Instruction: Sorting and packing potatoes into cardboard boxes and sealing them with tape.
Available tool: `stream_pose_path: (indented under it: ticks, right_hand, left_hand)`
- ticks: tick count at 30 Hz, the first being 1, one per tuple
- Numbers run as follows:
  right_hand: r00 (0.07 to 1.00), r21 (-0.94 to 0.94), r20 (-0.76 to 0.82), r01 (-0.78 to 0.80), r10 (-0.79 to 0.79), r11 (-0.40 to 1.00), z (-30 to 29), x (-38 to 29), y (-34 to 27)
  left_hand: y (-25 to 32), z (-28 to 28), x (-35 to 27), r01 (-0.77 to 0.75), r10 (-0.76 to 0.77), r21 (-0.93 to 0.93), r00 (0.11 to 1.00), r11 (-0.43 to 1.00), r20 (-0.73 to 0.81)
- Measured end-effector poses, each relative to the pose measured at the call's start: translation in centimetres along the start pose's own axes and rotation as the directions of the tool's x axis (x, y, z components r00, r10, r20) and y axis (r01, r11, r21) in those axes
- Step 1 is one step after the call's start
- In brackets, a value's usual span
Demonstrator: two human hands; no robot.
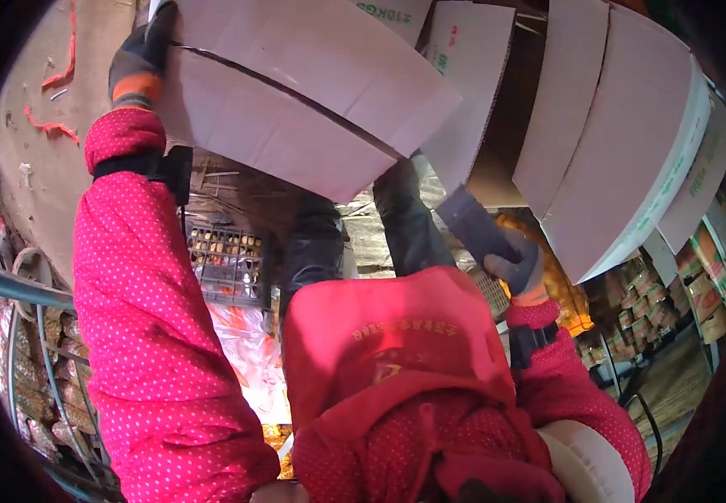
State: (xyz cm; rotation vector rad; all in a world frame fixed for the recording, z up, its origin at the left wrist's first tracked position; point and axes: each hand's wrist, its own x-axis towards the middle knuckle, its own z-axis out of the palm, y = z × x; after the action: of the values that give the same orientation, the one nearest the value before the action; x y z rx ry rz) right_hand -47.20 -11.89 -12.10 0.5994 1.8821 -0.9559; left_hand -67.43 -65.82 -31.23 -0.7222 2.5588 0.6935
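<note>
My left hand (143, 56), in a dark and orange work glove, is at the upper left on the end of a closed-flap cardboard carton (300, 82); its fingertips are partly hidden. My right hand (517, 264), gloved alike, grips a dark, flat, oblong object (473, 223), perhaps a tape dispenser, at the right of my red apron (394, 320). A seam runs between the two flaps of the carton. An upright carton flap with green print (470, 82) stands to the right of it.
Further cartons (627, 132) stand at the right. A black plastic crate (228, 264) sits low beside my legs. Orange net bags (564, 302) lie under the right cartons. A metal rail (20, 283) and filled bags (42, 377) are at the left, near a brown cardboard sheet (42, 163).
</note>
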Motion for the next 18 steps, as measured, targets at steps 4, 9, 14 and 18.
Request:
stream_pose_path:
  ticks: [4,9,14,18]
  right_hand:
    - [0.987,-0.015,-0.157,0.026,-0.028,1.000,1.5,1.2,0.0]
    - [0.980,-0.081,-0.179,-0.105,0.089,0.991,4.6,3.5,-2.4]
    - [0.931,-0.252,-0.304,0.124,-0.200,0.960,8.2,8.3,-3.5]
    - [0.847,-0.434,-0.409,0.147,-0.340,0.889,11.4,8.0,-4.7]
  left_hand:
    - [-0.7,0.1,0.2,-0.064,0.062,-0.027,0.996,0.998,-0.059]
    - [-1.1,-1.1,0.5,-0.074,0.075,0.018,0.996,0.997,-0.045]
    - [1.2,2.6,0.1,-0.018,0.031,0.168,0.997,0.986,-0.074]
    - [1.2,1.8,-2.8,-0.160,0.305,0.322,0.824,0.933,-0.477]
